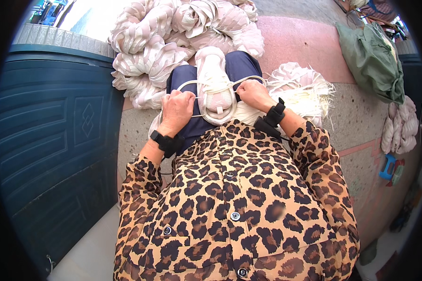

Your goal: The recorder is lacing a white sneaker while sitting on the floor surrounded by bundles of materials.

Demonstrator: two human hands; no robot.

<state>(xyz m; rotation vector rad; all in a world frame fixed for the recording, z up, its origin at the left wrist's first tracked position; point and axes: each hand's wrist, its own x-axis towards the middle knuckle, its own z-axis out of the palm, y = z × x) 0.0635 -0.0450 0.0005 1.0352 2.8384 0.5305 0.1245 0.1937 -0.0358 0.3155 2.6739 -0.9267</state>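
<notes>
A pale pink and white sneaker (213, 77) rests between my knees on dark blue trousers, its toe pointing away from me. A cream shoelace (188, 84) runs through it and loops out to both sides. My left hand (177, 111) is closed beside the shoe's left edge, with lace between its fingers. On the other side my right hand (255, 95) pinches the lace's other part, which arcs over the hand. Both fists are turned so that their fingertips are partly hidden.
Bundles of pale pink shoe uppers (145, 65) lie beyond my knees. A heap of cream laces (301, 89) sits at my right. Farther right are a green sack (373, 58), another pale bundle (400, 125) and a small blue plastic object (387, 167). A blue door (56, 122) stands at left.
</notes>
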